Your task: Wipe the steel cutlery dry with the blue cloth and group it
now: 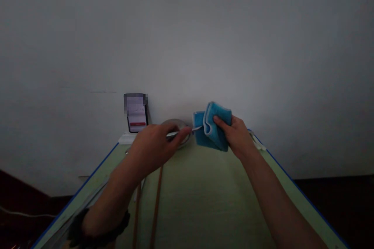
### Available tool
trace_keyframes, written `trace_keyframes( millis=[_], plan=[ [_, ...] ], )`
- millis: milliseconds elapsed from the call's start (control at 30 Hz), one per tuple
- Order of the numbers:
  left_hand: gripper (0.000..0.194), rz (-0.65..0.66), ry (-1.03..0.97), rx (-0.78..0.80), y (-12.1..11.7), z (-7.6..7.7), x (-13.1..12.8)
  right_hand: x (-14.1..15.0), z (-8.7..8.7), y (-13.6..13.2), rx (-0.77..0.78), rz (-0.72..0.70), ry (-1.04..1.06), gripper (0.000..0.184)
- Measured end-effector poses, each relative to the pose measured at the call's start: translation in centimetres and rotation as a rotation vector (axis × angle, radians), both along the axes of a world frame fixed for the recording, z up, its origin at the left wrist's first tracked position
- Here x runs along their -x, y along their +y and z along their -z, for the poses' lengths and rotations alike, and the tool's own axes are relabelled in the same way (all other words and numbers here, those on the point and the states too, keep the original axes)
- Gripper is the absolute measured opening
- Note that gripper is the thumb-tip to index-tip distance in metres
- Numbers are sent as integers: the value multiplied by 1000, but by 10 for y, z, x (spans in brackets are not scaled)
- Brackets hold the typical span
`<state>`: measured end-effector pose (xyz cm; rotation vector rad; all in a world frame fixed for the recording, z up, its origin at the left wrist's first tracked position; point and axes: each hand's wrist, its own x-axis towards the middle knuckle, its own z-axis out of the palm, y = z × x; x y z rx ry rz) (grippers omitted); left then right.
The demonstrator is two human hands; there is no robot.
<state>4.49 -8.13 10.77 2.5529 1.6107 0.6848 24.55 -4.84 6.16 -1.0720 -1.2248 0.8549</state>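
My left hand (159, 142) is closed, pinching a slim metal utensil (173, 134) between thumb and fingers. The utensil's far end reaches into a folded blue cloth (217, 122), so I cannot tell whether it is a spoon or a fork. Gripped at its right side, the cloth is in my right hand (238, 134), with the thumb pressed on top and the fingers hidden behind. Both hands are raised over the far end of the table. Just behind the left hand is a round, greyish dish (178, 122), partly covered by that hand.
A phone (137, 114) leans upright on a white stand (127, 138) by the wall. Two long brown sticks (157, 202) lie on the light green table (204, 202) beside my left forearm. White items (258, 142) rest at the right edge. The wall (187, 46) rises directly behind.
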Motion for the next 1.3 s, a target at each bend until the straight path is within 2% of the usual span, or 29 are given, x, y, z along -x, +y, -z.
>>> trace_keyframes(
  millis=[67, 133, 233, 367, 467, 667, 767, 933, 1033, 1133, 1200, 1300],
  plan=[
    [43, 8, -9, -61, 1, -2, 4, -8, -6, -4, -62, 80, -240, 34],
    [41, 74, -39, -52, 2, -2, 8, -13, -14, -10, -102, 65, -430, 38],
    [39, 146, -92, -4, 2, -2, 14, -20, -27, -22, -113, -134, -614, 36],
    [34, 258, -103, 114, 0, -4, 19, -23, -40, -39, -16, -483, -795, 24],
    [33, 321, -80, 157, -3, -6, 19, -18, -45, -47, 3, -603, -851, 20],
    [35, 361, 14, 73, -4, -3, 11, -8, -47, -49, -55, -555, -935, 19],
    [34, 363, 39, 103, -3, -1, 9, -10, -43, -45, -66, -495, -958, 21],
    [29, 388, 12, 264, -6, -6, 14, -25, -35, -36, -29, -412, -833, 25],
    [30, 348, -21, 221, -7, -10, 19, -35, -35, -34, 37, -406, -627, 22],
    [30, 286, -101, 149, -6, -12, 22, -36, -36, -32, 33, -290, -456, 20],
    [30, 232, -166, 108, -5, -13, 22, -28, -34, -30, -8, -175, -321, 21],
    [31, 175, -219, 72, -5, -12, 16, -4, -27, -23, -50, -35, 46, 26]
  ],
)
